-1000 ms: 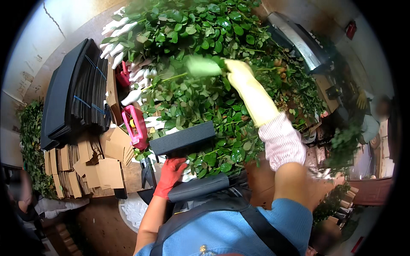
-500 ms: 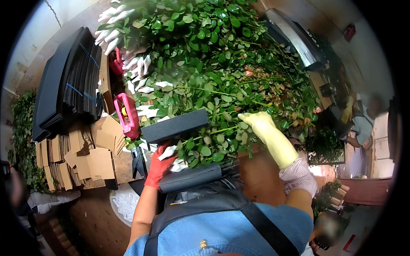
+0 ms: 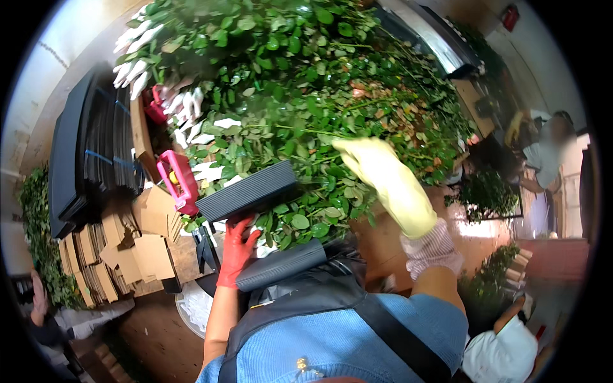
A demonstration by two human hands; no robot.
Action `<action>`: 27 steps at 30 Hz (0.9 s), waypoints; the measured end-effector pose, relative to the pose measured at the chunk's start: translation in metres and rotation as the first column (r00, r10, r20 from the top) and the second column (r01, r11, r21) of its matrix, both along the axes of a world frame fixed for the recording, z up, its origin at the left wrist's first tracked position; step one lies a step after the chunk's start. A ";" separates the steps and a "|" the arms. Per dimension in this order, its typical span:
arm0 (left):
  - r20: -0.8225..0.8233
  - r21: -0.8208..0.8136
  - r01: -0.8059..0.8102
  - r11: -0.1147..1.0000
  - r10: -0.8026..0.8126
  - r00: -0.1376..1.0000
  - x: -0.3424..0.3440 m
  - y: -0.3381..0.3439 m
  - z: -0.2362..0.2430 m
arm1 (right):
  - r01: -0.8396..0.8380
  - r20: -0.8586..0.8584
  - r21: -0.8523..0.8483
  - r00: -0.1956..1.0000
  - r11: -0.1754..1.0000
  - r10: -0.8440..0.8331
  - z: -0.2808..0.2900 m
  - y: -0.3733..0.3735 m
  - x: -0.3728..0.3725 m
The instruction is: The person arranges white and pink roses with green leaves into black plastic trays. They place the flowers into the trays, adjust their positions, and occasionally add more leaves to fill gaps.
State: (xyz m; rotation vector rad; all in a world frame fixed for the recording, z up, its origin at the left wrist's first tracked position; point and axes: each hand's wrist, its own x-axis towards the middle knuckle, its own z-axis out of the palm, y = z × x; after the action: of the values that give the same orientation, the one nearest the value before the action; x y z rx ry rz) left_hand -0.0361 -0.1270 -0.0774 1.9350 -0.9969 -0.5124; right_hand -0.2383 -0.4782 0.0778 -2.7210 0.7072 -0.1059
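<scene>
My left hand [image 3: 236,252], in a red glove, is curled beside white-sleeved flower heads between an upper black ribbed block [image 3: 248,189] and a lower ribbed roll [image 3: 280,265]; what its fingers hold is unclear. My right hand [image 3: 377,172], in a pale yellow glove, reaches into the leafy rose stems [image 3: 300,108], fingertips drawn together; anything between them is hidden. More white-sleeved heads [image 3: 188,108] lie at the stems' left ends. A pink tape dispenser [image 3: 179,182] stands left of the upper block, with black scissors [image 3: 205,246] below it.
Stacked black boards [image 3: 89,153] and brown cardboard pieces [image 3: 143,252] are at the left, above a tub [image 3: 191,306] of white pieces. A silver roll [image 3: 440,48] lies at the back right. Co-workers are at the right [image 3: 543,153], lower right [image 3: 498,351] and far left [image 3: 41,306].
My right hand left the upper pile's stems, dropped lower right, then rose slightly leftward among the foliage. My left hand shifted up beside the flower heads. A white-clad worker has appeared at lower right.
</scene>
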 end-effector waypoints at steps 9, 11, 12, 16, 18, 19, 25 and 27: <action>-0.121 0.100 0.078 0.992 -0.066 0.990 0.010 -0.006 -0.015 | 0.356 -0.344 0.017 0.880 0.934 -0.329 -0.031 -0.044 0.082; -0.075 0.094 0.106 0.990 -0.099 0.992 0.003 -0.012 0.006 | 0.403 -0.064 -0.080 0.911 0.912 -0.408 -0.010 -0.035 0.054; -0.053 0.089 0.130 0.988 -0.126 0.991 0.002 -0.015 0.012 | 0.468 0.018 -0.031 0.884 0.883 -0.468 -0.016 -0.044 0.035; -0.019 0.037 0.101 0.994 -0.100 0.995 0.002 -0.009 0.004 | 0.361 0.492 -0.002 0.812 0.932 -0.313 -0.006 -0.095 -0.045; -0.062 0.056 0.104 0.993 -0.101 0.993 0.003 -0.008 0.003 | 0.223 0.628 -0.042 0.764 0.974 -0.148 0.013 -0.083 -0.061; -0.022 0.076 0.104 0.992 -0.103 0.994 0.003 -0.009 0.009 | 0.107 0.622 0.053 0.774 0.993 -0.117 0.024 -0.062 -0.060; -0.318 0.022 0.093 0.995 -0.081 0.944 0.008 -0.013 0.024 | -0.124 0.373 0.342 0.928 0.932 -0.013 -0.043 0.004 -0.051; -0.140 0.078 0.089 0.993 -0.078 0.987 0.007 -0.009 0.025 | 0.077 0.171 0.497 0.968 0.865 -0.184 -0.088 0.002 -0.045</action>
State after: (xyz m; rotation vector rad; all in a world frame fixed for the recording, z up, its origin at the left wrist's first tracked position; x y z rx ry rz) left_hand -0.0287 -0.1364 -0.0522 1.9095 -0.9847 -0.7356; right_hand -0.2837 -0.4766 -0.0104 -2.1396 0.7385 -0.2165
